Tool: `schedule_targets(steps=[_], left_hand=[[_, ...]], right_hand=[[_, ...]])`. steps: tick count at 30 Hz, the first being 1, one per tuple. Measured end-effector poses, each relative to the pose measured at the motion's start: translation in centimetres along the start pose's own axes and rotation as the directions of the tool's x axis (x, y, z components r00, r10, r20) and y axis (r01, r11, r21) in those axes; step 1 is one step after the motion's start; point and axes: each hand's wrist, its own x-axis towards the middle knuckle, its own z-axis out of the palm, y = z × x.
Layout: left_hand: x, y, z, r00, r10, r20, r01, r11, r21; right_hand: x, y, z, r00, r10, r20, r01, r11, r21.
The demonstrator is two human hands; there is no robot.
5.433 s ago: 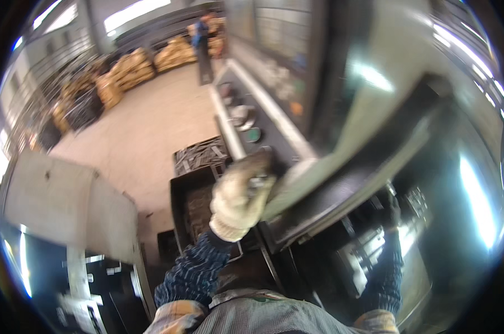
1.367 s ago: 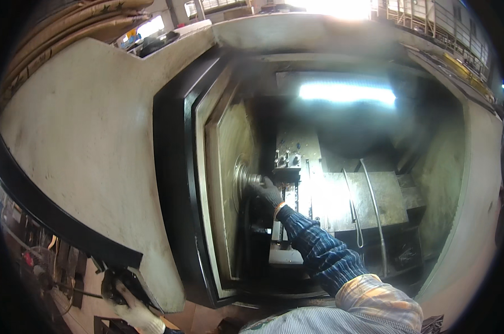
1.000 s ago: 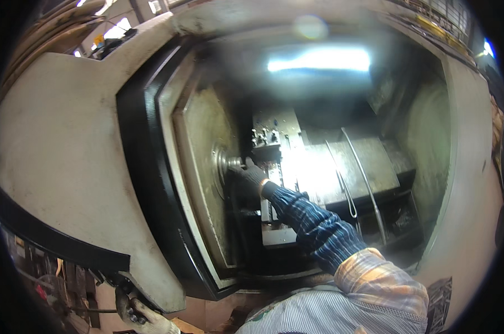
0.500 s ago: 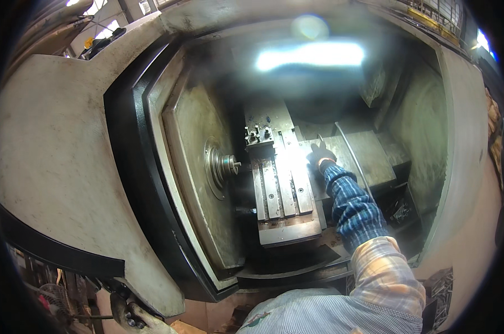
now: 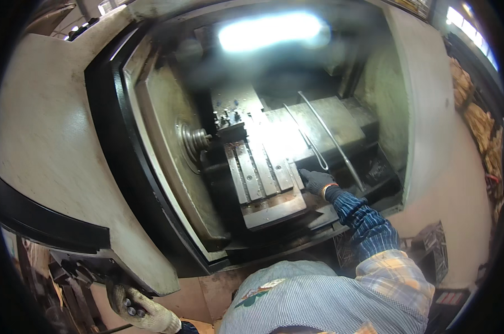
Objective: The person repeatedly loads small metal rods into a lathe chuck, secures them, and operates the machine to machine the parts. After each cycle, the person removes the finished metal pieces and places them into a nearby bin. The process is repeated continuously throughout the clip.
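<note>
My right hand (image 5: 319,182), in a dark grey glove with an orange-edged cuff, is beside the right edge of the slotted metal table (image 5: 274,214) inside a lathe. Its fingers look apart, and nothing shows in them. Just beyond it lies a thin metal rod with a looped end (image 5: 322,162). At the lower left my left hand (image 5: 151,314), in a cream knit glove, is closed around small round metal pieces (image 5: 131,310), below the machine's panel edge. Some of its fingers are hidden.
A chuck (image 5: 196,140) projects from the left wall, near a clamped tool block (image 5: 229,125). A longer metal bar (image 5: 332,136) slants across the flat cover (image 5: 346,122). The black-edged door frame (image 5: 115,128) stands left; a bright lamp (image 5: 271,30) glares above.
My right hand has drawn back toward me from the flat cover, uncovering the looped rod. My left hand shows more fully at lower left. The whole view has shifted.
</note>
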Motion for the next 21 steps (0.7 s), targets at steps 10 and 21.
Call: schedule_targets(steps=[10, 21], left_hand=[[-3.9, 10.9, 2.0, 0.715, 0.368, 0.595, 0.327, 0.576, -0.749], [-16.0, 21.3, 10.5, -0.426, 0.491, 0.76, 0.882, 0.038, 0.469]], right_hand=[[-13.2, 5.9, 0.5, 0.799, 0.052, -0.6, -0.092, 0.995, -0.036], [-40.3, 3.6, 1.9, 0.519, 0.827, -0.216, -0.603, 0.534, 0.593]])
